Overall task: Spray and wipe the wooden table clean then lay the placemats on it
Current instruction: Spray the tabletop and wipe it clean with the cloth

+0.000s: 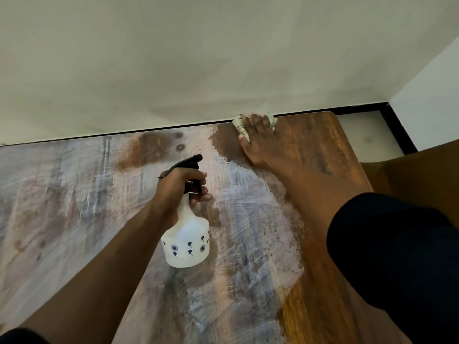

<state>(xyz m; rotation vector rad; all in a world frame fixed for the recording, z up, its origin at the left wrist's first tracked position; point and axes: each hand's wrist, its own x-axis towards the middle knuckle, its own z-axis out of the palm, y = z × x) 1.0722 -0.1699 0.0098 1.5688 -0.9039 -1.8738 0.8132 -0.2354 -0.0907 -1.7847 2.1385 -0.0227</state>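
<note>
Most of the wooden table point(74, 194) across the left and middle of the frame carries a pale, streaky film, with brown patches showing through near the upper middle; this part looks sprayed or smeared but not yet wiped dry, as far as I can judge.

Moving rightward to the centre, the left hand point(180, 187) has its fingers curled round the neck of a white spray bottle point(186, 234), the forefinger lying across the black trigger point(192, 181). The bottle hangs upright above the table, its nozzle aimed toward the upper right. Whether its base touches the wood I cannot tell.

Further right, in the upper right of the frame, the right hand point(258, 140) lies flat with fingers spread, pressing a pale patterned cloth point(239, 125) against the table at its far edge, right beside the wall point(223, 58). Only the cloth's edges show round the fingers. To the right of that hand the wood is dark, warm brown and looks clean; a speckled border runs down the frame between the clean strip and the filmy part.

The step in hand is the wipe, worked from the right end, with spraying ready alongside. The next move calls for drawing the cloth back toward the lower frame with even pressure, then shifting left into the film, overlapping strokes, with a fresh squirt wherever it has dried. No placemats are in view; laying them waits until the whole top is clean.
</note>
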